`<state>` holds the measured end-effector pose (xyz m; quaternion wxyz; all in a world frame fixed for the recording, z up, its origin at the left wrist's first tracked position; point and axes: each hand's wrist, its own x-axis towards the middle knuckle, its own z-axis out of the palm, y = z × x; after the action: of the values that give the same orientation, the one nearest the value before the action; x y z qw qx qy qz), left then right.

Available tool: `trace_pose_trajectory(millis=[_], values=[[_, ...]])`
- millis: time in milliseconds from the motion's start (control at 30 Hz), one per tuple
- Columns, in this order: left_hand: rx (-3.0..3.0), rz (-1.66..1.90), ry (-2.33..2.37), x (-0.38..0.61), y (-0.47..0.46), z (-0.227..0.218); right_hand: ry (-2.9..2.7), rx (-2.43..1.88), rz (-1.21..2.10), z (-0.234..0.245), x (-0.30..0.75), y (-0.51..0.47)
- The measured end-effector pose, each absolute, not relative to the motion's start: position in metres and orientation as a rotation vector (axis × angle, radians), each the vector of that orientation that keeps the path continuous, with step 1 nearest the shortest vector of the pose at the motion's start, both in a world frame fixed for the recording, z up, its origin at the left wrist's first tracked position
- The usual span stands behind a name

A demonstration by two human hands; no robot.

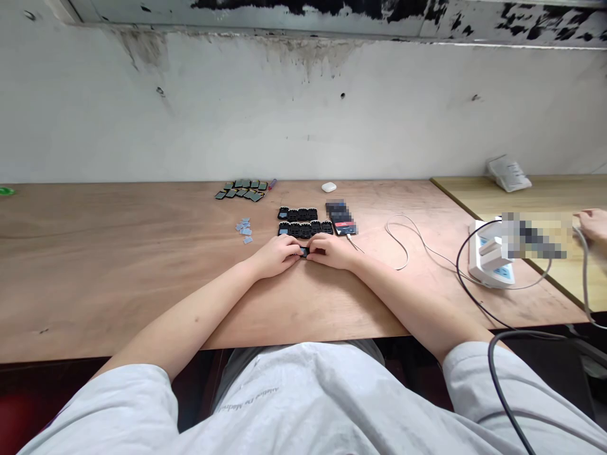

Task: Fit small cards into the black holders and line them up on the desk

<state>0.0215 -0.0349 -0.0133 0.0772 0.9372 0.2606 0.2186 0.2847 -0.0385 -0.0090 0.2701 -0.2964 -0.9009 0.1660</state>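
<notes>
At the left of the wooden table, a scatter of pale blue squares is seen, and behind it a cluster of grey-green chips. The left hand is curled with its fingertips closed on the left end of a small black piece, which is held low, at or just above the table in front of the body; whether it touches the wood cannot be told. Just behind it, two rows of black holders are laid out. The right hand is closed on the piece's other end, so it is pinched from both sides. Judged from this, the work is best done with both wrists rested on the table, the piece gripped by its edges only and kept level, and the pressure kept light. To the right, a grey cable and a power strip are well apart, and a co-worker's hand is seen at the far edge.
</notes>
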Motion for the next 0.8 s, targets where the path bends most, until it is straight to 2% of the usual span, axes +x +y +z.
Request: trace_pose_trajectory(millis=[233, 433, 800], values=[[2.825, 0.629, 0.785, 0.022, -0.036, -0.011, -2.413, -1.189, 0.397, 0.009, 0.274, -0.049], [2.830, 0.631, 0.768, 0.022, -0.037, -0.008, -2.420, -1.284, 0.375, 0.016, 0.267, -0.057], [2.804, 0.663, 0.742, 0.021, -0.037, -0.008, -2.449, -0.986, 0.369, 0.006, 0.279, -0.054]])
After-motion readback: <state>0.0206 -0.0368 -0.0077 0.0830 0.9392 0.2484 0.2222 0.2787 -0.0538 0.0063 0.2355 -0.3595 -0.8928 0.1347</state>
